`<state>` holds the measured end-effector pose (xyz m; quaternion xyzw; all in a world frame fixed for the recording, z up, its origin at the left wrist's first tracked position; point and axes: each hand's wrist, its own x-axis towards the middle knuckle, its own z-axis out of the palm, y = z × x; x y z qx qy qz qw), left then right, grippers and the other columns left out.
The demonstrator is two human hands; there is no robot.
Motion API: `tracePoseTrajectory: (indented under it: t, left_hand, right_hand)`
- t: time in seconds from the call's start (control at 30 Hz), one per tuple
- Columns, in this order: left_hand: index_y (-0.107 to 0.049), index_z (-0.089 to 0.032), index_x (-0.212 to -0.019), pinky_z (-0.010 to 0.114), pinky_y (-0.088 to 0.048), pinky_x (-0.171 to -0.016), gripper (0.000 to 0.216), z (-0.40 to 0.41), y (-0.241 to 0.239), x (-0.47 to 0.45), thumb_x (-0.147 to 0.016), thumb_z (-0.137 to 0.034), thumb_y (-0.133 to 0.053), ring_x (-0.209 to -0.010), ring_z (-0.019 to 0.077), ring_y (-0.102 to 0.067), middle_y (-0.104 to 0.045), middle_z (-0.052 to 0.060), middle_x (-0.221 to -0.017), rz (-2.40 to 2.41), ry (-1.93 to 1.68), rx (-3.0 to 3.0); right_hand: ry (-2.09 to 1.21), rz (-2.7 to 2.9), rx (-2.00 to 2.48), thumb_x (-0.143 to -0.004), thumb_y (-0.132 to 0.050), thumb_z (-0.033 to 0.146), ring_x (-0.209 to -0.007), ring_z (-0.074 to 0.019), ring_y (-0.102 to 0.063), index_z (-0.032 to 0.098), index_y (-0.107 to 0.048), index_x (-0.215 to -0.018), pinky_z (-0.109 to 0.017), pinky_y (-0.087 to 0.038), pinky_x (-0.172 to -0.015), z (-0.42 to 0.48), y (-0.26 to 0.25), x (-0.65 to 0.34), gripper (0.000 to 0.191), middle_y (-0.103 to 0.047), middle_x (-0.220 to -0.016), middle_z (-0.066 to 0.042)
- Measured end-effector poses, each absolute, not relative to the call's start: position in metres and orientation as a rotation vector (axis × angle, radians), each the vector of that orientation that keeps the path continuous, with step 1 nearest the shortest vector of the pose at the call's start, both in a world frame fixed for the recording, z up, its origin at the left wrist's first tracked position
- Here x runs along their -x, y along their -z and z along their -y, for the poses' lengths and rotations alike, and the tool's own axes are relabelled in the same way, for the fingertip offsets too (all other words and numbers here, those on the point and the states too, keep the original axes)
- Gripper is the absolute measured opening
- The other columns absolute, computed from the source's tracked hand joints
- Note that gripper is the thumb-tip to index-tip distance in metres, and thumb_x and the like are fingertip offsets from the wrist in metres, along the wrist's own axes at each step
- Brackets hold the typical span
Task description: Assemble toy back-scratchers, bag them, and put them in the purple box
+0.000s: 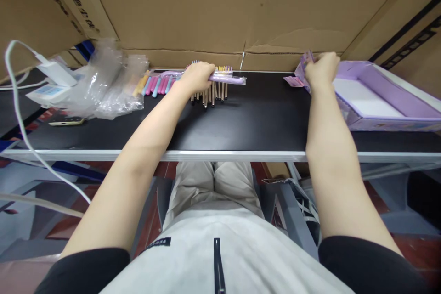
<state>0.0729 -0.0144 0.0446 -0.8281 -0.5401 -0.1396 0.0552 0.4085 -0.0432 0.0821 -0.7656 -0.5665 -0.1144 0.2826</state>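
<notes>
My left hand (pixel 198 77) is closed around a lilac stick in a clear plastic sleeve (pixel 234 80), held level over the far part of the table. Its left end looks curved. Just below and behind that hand lies a bunch of thin gold-coloured sticks (pixel 214 94) with coloured tops, partly hidden. Left of it is a row of pink, blue and yellow handles (pixel 160 85). At the right, my right hand (pixel 321 70) has its fingers closed at a pink and purple printed piece (pixel 300 73), beside the purple box; the fingertips are turned away.
An open purple box (pixel 382 121) with a white bottom stands at the right. Clear plastic bags (pixel 113 87) are heaped at the left, near a white charger (pixel 57 72) with its cable and a phone (pixel 66 120). Cardboard walls (pixel 241 9) close off the back.
</notes>
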Motion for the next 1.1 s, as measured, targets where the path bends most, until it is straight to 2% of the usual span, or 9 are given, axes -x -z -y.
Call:
tracePoseTrajectory:
  t: [0.1,0.23,0.43,0.57,0.73,0.83,0.9,1.0,1.1]
  left_hand:
    - [-0.076,-0.019,-0.126,0.050,-0.049,-0.115,0.039,0.008,-0.047,-0.065,-0.089,-0.014,-0.062,-0.128,0.0373,-0.067,-0.076,0.015,-0.124,1.660,0.391,2.526]
    - [-0.078,-0.021,-0.123,0.054,-0.048,-0.116,0.039,-0.004,-0.049,-0.057,-0.086,-0.013,-0.066,-0.130,0.0418,-0.066,-0.076,0.017,-0.125,1.682,0.433,2.572]
    - [-0.079,-0.021,-0.122,0.056,-0.044,-0.119,0.033,-0.019,-0.053,-0.065,-0.090,-0.020,-0.070,-0.140,0.0457,-0.059,-0.075,0.017,-0.121,1.584,0.524,2.695]
    - [-0.080,-0.024,-0.123,0.059,-0.040,-0.122,0.027,-0.005,-0.063,-0.078,-0.099,-0.027,-0.068,-0.149,0.0471,-0.051,-0.072,0.018,-0.129,1.505,0.591,2.679]
    - [-0.071,-0.022,-0.149,0.058,-0.048,-0.110,0.046,0.039,-0.078,-0.097,-0.113,-0.043,-0.052,-0.131,0.0454,-0.062,-0.063,0.018,-0.153,1.514,0.366,2.556]
    - [-0.060,-0.024,-0.166,0.056,-0.051,-0.103,0.054,0.056,-0.075,-0.104,-0.114,-0.036,-0.053,-0.126,0.0451,-0.069,-0.059,0.017,-0.158,1.538,0.342,2.529]
    - [-0.066,-0.026,-0.161,0.055,-0.050,-0.105,0.052,0.058,-0.068,-0.104,-0.109,-0.027,-0.059,-0.127,0.0457,-0.070,-0.061,0.016,-0.154,1.502,0.407,2.582]
    - [-0.082,-0.024,-0.137,0.054,-0.049,-0.110,0.041,0.054,-0.055,-0.099,-0.101,-0.017,-0.064,-0.131,0.0451,-0.068,-0.064,0.015,-0.141,1.452,0.513,2.676]
    - [-0.086,-0.024,-0.127,0.052,-0.050,-0.114,0.040,0.052,-0.045,-0.090,-0.094,-0.013,-0.068,-0.132,0.0428,-0.069,-0.066,0.013,-0.136,1.495,0.525,2.719]
  right_hand:
    - [0.370,1.495,2.064,-0.115,-0.062,0.040,-0.125,-0.0294,-0.070,0.016,-0.082,-0.125,-0.047,-0.056,-0.106,0.047,-0.096,-0.406,0.033,-0.077,-0.129,-0.025]
    - [0.443,1.498,2.084,-0.115,-0.061,0.023,-0.141,-0.0356,-0.071,0.011,-0.081,-0.142,-0.051,-0.054,-0.120,0.043,-0.109,-0.409,0.036,-0.076,-0.143,-0.027]
    - [0.550,1.579,2.020,-0.113,-0.065,0.025,-0.140,-0.0418,-0.073,0.011,-0.083,-0.140,-0.057,-0.057,-0.119,0.041,-0.113,-0.412,0.035,-0.079,-0.139,-0.027]
    - [0.510,1.617,2.020,-0.114,-0.063,0.022,-0.141,-0.0446,-0.072,0.008,-0.082,-0.142,-0.058,-0.056,-0.120,0.041,-0.111,-0.408,0.036,-0.077,-0.139,-0.029]
    - [0.477,1.661,1.990,-0.113,-0.064,0.023,-0.139,-0.0422,-0.073,0.009,-0.082,-0.141,-0.053,-0.055,-0.119,0.039,-0.107,-0.401,0.036,-0.078,-0.139,-0.028]
    - [0.416,1.688,2.016,-0.115,-0.062,0.025,-0.139,-0.0358,-0.072,0.013,-0.081,-0.144,-0.046,-0.052,-0.119,0.037,-0.105,-0.397,0.037,-0.077,-0.144,-0.026]
    - [0.378,1.699,2.029,-0.116,-0.061,0.027,-0.140,-0.0341,-0.070,0.015,-0.080,-0.145,-0.045,-0.049,-0.120,0.036,-0.103,-0.396,0.037,-0.076,-0.147,-0.025]
    - [0.334,1.701,2.020,-0.116,-0.061,0.027,-0.145,-0.0360,-0.068,0.014,-0.079,-0.145,-0.046,-0.048,-0.122,0.037,-0.098,-0.394,0.037,-0.075,-0.149,-0.025]
    - [0.305,1.699,1.980,-0.116,-0.060,0.027,-0.145,-0.0370,-0.068,0.013,-0.079,-0.144,-0.048,-0.049,-0.123,0.045,-0.101,-0.385,0.037,-0.075,-0.149,-0.024]
